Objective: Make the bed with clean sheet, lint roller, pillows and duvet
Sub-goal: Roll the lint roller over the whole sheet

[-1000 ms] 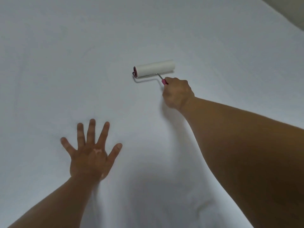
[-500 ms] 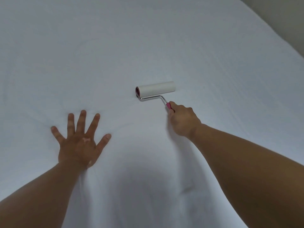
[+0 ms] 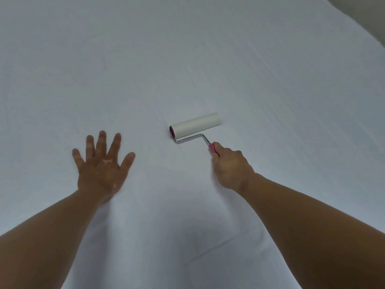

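A white sheet covers the bed and fills nearly the whole view. On it lies a lint roller with a white roll, a bent metal rod and a pink handle. My right hand is closed around the pink handle, and the roll rests on the sheet ahead of it. My left hand lies flat on the sheet to the left, palm down, fingers spread, holding nothing.
The bed's far right edge runs diagonally at the top right, with a beige wall or floor beyond it. Faint creases cross the sheet between my forearms.
My right hand has drawn the lint roller back toward me over the sheet. My left hand stays flat on the sheet, shifting slightly.
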Demonstrator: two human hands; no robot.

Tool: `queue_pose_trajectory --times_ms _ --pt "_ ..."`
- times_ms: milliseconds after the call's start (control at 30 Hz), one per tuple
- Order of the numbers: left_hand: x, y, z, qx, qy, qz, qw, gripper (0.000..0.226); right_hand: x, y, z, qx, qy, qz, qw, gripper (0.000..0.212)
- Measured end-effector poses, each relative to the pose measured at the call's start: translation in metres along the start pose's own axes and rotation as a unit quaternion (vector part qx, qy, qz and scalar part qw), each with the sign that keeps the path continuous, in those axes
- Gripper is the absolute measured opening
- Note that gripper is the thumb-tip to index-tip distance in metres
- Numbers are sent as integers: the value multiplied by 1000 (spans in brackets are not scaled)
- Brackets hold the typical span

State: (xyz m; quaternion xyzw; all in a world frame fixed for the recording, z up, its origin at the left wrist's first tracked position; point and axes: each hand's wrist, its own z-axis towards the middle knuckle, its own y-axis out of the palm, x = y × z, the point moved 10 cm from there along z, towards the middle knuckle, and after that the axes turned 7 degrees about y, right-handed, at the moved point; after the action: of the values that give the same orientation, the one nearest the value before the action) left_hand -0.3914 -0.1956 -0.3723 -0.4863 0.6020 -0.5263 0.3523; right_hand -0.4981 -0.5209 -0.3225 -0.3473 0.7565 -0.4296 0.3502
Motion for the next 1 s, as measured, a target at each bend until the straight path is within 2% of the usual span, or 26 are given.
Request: queue_pose_trajectory --times_ms 433,767,1000 --pt "64 21 -129 19 39 -19 999 74 103 37 -151 -35 66 39 996 27" --pt "115 48 -235 -15 45 -15 999 88 173 64 -258 -43 107 45 992 37" --pt "140 65 -285 -39 61 14 997 96 212 96 -326 -91 63 -84 990 70"
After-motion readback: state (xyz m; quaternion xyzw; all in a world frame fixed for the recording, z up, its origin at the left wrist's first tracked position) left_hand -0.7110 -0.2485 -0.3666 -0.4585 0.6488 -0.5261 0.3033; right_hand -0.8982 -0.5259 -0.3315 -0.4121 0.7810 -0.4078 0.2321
